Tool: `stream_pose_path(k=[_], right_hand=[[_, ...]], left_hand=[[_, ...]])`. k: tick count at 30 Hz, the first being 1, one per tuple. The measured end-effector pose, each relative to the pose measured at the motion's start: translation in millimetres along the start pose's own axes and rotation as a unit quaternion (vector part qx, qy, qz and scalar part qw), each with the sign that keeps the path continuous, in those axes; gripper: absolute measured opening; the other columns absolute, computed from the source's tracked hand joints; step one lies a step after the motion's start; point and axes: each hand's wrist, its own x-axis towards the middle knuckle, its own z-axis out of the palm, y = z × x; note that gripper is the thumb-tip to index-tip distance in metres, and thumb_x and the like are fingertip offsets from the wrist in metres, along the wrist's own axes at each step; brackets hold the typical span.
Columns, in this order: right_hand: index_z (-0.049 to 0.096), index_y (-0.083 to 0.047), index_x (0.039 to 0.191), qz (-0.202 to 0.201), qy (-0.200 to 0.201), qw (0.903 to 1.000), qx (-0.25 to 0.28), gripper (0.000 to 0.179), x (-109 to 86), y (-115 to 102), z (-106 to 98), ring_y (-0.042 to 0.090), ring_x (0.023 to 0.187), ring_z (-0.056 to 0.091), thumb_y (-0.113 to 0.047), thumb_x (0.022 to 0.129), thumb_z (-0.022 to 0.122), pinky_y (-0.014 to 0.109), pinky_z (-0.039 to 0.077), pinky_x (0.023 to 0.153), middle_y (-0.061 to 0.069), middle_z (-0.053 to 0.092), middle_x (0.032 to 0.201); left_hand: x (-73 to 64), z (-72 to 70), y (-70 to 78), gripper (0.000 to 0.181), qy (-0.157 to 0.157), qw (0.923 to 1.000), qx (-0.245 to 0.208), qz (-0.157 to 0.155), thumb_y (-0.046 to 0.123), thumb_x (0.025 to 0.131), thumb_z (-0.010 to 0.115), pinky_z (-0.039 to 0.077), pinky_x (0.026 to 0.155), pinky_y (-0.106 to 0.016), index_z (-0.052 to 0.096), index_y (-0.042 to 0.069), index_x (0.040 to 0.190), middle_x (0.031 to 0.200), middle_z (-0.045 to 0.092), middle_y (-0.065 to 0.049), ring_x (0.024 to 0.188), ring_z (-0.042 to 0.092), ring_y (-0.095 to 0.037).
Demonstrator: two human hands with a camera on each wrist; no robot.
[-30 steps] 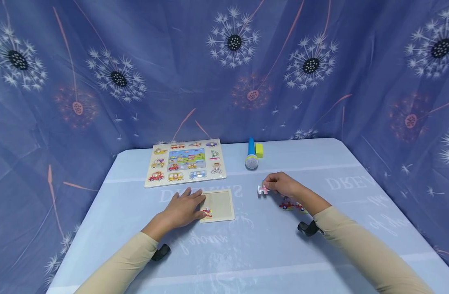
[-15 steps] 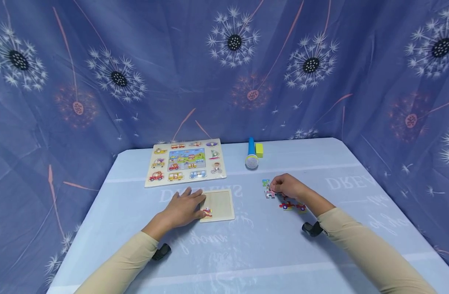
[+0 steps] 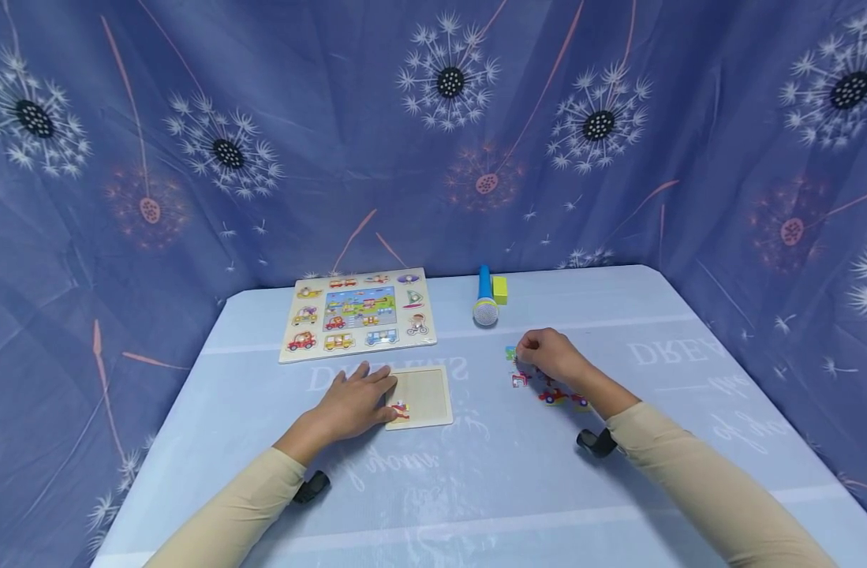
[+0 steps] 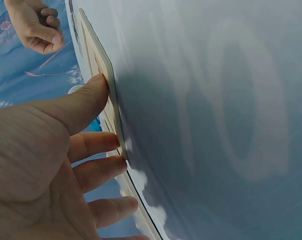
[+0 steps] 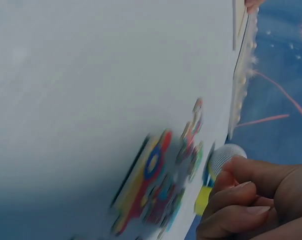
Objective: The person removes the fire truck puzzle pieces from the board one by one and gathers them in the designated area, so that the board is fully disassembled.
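My left hand (image 3: 357, 401) rests at the left edge of a small wooden puzzle tray (image 3: 447, 394), its fingers spread. The thumb (image 4: 93, 92) lies over the tray's rim, beside a red-and-yellow puzzle piece (image 3: 401, 411) in the tray's lower left corner. My right hand (image 3: 550, 354) hovers over loose puzzle pieces, with fingers curled and thumb and forefinger together; nothing shows between them. Below it lie a white-and-red piece (image 3: 521, 380), a green piece (image 3: 510, 353) and red pieces with blue wheels (image 3: 552, 397). The hand partly hides the group.
A larger vehicle puzzle board (image 3: 358, 351) lies at the back left of the table. Behind the loose pieces are a toy microphone (image 3: 486, 304) and a yellow-green block (image 3: 500, 289). A patterned blue curtain (image 3: 433, 158) hangs around the table's back and sides.
My right hand has set down the white-and-red piece among the others, let go of it and lifted a little above the group. The left hand has stayed put.
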Motion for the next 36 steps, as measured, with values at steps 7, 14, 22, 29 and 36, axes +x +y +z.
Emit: stream_pose_path(k=[7,14,22,29,36], right_hand=[[0.069,-0.004,0.107,0.001,-0.057,0.9943,0.09,0.012,4.1,-25,35,0.018,0.069,0.052,-0.012,0.099,0.065,0.029,0.042,0.057,0.005,0.061,0.089],[0.069,-0.004,0.114,-0.016,-0.159,0.9774,0.138,0.021,-2.1,-69,82,0.016,0.06,0.049,-0.01,0.094,0.069,0.025,0.037,0.049,0.003,0.058,0.082],[0.071,-0.005,0.122,-0.125,-0.181,0.9749,0.038,0.032,-1.6,-107,122,0.013,0.078,0.054,-0.011,0.091,0.074,0.028,0.045,0.07,-0.002,0.063,0.091],[0.074,-0.007,0.112,-0.193,-0.175,0.9643,-0.046,0.028,-2.5,-112,135,0.009,0.065,0.045,-0.006,0.084,0.077,0.024,0.036,0.063,-0.006,0.051,0.068],[0.071,-0.008,0.111,-0.182,-0.144,0.9713,-0.053,0.034,-2.8,-113,138,0.012,0.077,0.051,-0.007,0.079,0.083,0.028,0.043,0.073,0.0,0.06,0.082]], left_hand=[[-1.1,-0.7,-0.1,0.062,0.007,0.9999,0.005,0.006,0.042,0.094,0.072,0.025,0.111,-0.075,0.057,0.011,0.146,0.158,0.045,-0.011,0.149,0.03,-0.047],[-4.8,0.0,-3.6,0.064,0.001,0.9999,-0.008,0.013,0.042,0.094,0.073,0.025,0.11,-0.075,0.056,0.011,0.147,0.159,0.044,-0.011,0.149,0.03,-0.046],[-2.4,-1.1,-8.0,0.073,-0.009,0.9995,-0.006,0.029,0.052,0.089,0.075,0.023,0.111,-0.075,0.055,0.015,0.149,0.161,0.042,-0.01,0.151,0.027,-0.046],[-1.0,-0.7,-8.1,0.071,-0.008,0.9994,-0.007,0.033,0.049,0.087,0.078,0.022,0.111,-0.076,0.057,0.016,0.147,0.161,0.041,-0.01,0.151,0.025,-0.047],[0.7,-0.5,-9.8,0.073,-0.008,0.9996,-0.009,0.027,0.049,0.086,0.079,0.021,0.112,-0.075,0.057,0.017,0.147,0.161,0.042,-0.009,0.151,0.025,-0.047]])
